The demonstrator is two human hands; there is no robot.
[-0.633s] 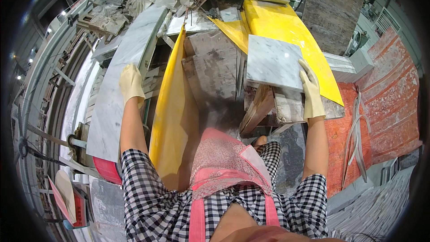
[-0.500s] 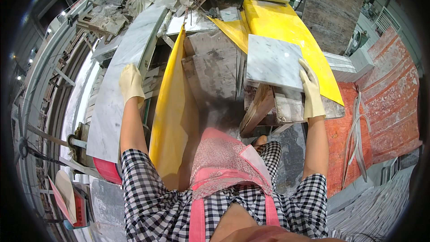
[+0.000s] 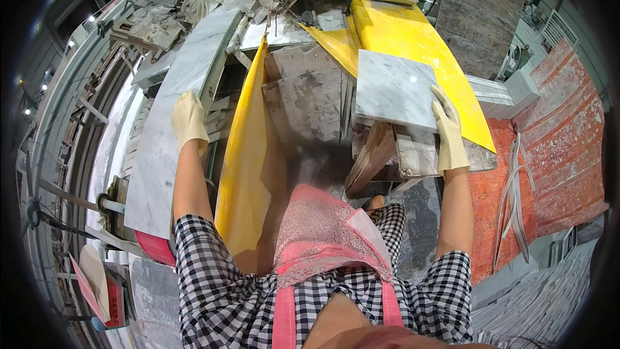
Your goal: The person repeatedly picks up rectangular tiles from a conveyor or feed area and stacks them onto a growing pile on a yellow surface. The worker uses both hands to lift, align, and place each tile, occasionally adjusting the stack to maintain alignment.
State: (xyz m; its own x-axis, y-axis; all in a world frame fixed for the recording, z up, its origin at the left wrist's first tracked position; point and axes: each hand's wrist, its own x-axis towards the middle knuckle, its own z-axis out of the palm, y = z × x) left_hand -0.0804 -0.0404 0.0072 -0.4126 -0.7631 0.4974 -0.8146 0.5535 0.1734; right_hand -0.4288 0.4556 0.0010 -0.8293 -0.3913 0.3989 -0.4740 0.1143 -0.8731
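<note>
The right hand, in a pale rubber glove, lies with fingers stretched along the right edge of a square grey marble tile, gripping that edge; the tile sits tilted on a yellow sheet just beyond the hand. The left hand, gloved likewise, rests flat and open on a long marble slab lying on the bench, grasping nothing. Between the hands a folded yellow flap stands upright beside a dusty grey work surface. The step in hand looks like shifting the tile. The next move would call for a firm hold so its far corner does not slip.
</note>
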